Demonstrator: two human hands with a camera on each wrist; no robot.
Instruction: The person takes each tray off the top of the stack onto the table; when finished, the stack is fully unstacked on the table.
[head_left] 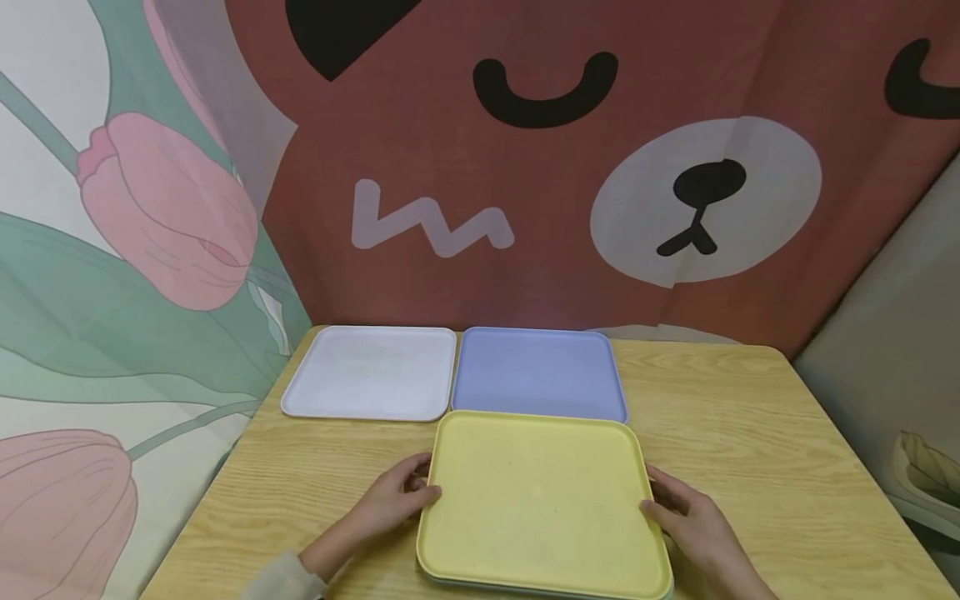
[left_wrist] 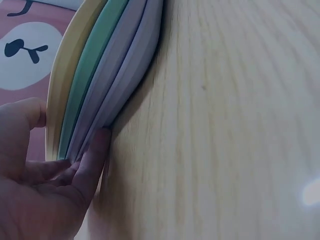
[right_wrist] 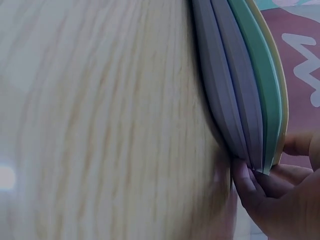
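Note:
A yellow tray (head_left: 536, 500) lies on top of a stack at the front of the table. Side-on in the left wrist view, a green tray (left_wrist: 90, 67) and two lavender trays (left_wrist: 117, 65) show beneath it. My left hand (head_left: 393, 496) holds the stack's left side, thumb on the yellow rim and fingers against the lower edges. On the opposite side, my right hand (head_left: 693, 521) grips in the same way. Its thumb touches the yellow rim, while a fingertip (right_wrist: 241, 167) reaches the bottom lavender tray. Parts of the fingers are hidden behind the edges.
At the back of the wooden table (head_left: 720, 417), a white tray (head_left: 371, 372) and a blue tray (head_left: 538, 373) lie side by side. The stack overlaps the blue one's front edge in the head view. Behind stands a printed bear curtain (head_left: 420, 167).

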